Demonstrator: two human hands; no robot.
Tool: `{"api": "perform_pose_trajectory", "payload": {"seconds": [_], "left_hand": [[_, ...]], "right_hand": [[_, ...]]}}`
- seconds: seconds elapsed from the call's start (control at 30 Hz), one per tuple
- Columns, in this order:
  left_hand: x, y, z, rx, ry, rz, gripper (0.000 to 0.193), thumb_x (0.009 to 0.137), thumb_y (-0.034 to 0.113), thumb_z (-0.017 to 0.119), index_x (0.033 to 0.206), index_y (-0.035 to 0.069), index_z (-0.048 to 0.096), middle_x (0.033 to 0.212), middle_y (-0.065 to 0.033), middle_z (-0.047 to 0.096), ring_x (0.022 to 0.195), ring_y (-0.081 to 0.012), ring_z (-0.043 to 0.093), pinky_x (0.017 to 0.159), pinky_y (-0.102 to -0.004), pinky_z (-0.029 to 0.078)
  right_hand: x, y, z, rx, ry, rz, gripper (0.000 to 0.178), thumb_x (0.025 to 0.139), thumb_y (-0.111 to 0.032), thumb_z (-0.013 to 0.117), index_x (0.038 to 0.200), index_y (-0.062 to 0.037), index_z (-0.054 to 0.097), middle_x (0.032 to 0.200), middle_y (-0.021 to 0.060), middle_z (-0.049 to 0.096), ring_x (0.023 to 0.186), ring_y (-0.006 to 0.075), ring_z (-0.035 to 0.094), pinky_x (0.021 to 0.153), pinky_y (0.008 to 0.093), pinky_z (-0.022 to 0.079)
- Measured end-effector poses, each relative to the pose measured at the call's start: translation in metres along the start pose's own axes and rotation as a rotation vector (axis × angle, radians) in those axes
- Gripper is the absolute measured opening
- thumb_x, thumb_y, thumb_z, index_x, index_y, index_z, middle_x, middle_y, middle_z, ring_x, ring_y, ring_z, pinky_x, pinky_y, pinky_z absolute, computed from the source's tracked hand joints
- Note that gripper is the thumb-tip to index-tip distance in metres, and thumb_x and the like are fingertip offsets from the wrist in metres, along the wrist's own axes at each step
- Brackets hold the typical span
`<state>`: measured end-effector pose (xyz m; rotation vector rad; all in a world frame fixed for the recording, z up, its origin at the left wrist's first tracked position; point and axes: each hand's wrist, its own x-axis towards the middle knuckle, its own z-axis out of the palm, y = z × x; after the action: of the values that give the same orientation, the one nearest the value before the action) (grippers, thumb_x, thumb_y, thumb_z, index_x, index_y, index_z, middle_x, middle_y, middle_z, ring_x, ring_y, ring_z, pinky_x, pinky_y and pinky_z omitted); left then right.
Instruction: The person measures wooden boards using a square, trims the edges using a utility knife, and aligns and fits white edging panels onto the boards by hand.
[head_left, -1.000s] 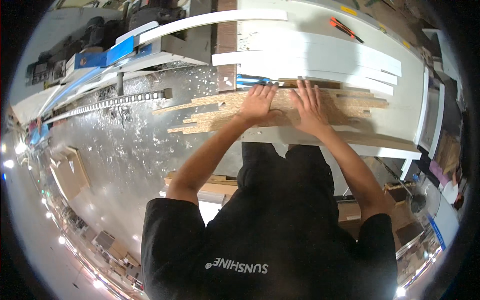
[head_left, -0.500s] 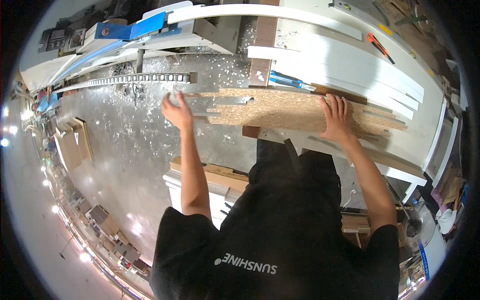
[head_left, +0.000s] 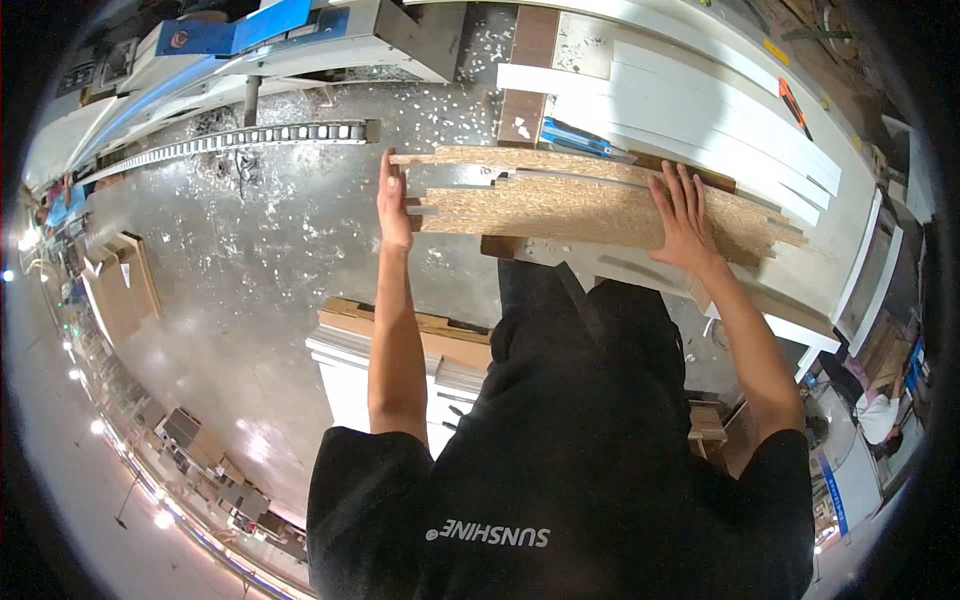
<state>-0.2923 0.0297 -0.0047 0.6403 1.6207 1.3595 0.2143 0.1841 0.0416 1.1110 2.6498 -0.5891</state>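
Leaning over a big white surface (head_left: 842, 248), touching long tan wood strips (head_left: 590, 205) lying along its near side and poking past its left end. Resting the right hand (head_left: 684, 230) on top, spread wide; holding the left hand (head_left: 394, 210) flat against their left ends.

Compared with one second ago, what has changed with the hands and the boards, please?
The left hand left the top of the particleboard strips and moved left to their ends, which look more even. The right hand stays on top; the orange-black cutter stays on the bench.
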Motion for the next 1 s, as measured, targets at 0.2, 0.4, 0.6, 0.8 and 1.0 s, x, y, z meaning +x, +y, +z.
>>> {"api": "perform_pose_trajectory", "payload": {"seconds": [0.2,0.4,0.6,0.8,1.0], "left_hand": [[-0.009,-0.004,0.033,-0.008,-0.047,0.007,0.092,0.111,0.064,0.048,0.175,0.002,0.025,0.181,-0.0173,0.025,0.168,-0.0369,0.015,0.136,-0.0490,0.015],[-0.018,-0.008,0.065,0.014,-0.073,0.028,0.092,0.111,0.064,0.048,0.175,0.002,0.026,0.179,-0.0177,0.028,0.166,-0.0363,0.020,0.135,-0.0485,0.017],[-0.026,-0.012,0.095,0.046,-0.074,0.058,0.092,0.110,0.063,0.048,0.175,0.002,0.026,0.178,-0.0181,0.031,0.163,-0.0358,0.024,0.133,-0.0479,0.020],[-0.028,-0.014,0.104,0.056,-0.078,0.070,0.092,0.109,0.063,0.048,0.175,0.002,0.027,0.176,-0.0184,0.034,0.161,-0.0352,0.029,0.131,-0.0473,0.023],[-0.031,-0.012,0.094,0.066,-0.082,0.068,0.092,0.109,0.063,0.048,0.175,0.002,0.028,0.175,-0.0188,0.036,0.158,-0.0347,0.033,0.129,-0.0468,0.026]], "right_hand": [[-0.007,0.017,-0.004,-0.042,-0.030,-0.023,0.145,0.055,-0.032,0.100,0.176,-0.0174,0.023,0.185,0.0184,0.005,0.170,0.0419,0.006,0.139,0.0609,0.007],[-0.016,0.033,-0.013,-0.082,-0.079,-0.035,0.146,0.057,-0.031,0.099,0.177,-0.0182,0.018,0.184,0.0203,0.005,0.170,0.0432,0.007,0.139,0.0594,0.009],[-0.014,0.029,-0.025,-0.054,-0.066,-0.032,0.143,0.057,-0.027,0.098,0.176,-0.0144,0.020,0.181,0.0224,0.013,0.166,0.0446,0.019,0.137,0.0601,0.016],[-0.021,0.034,-0.017,-0.079,-0.038,-0.016,0.137,0.056,-0.024,0.096,0.173,-0.0124,0.027,0.169,0.0238,0.029,0.158,0.0468,0.030,0.134,0.0620,0.021],[-0.016,0.025,-0.015,-0.102,-0.120,0.035,0.139,0.057,-0.025,0.097,0.175,-0.0166,0.025,0.170,0.0245,0.027,0.158,0.0495,0.028,0.133,0.0645,0.019]]}}
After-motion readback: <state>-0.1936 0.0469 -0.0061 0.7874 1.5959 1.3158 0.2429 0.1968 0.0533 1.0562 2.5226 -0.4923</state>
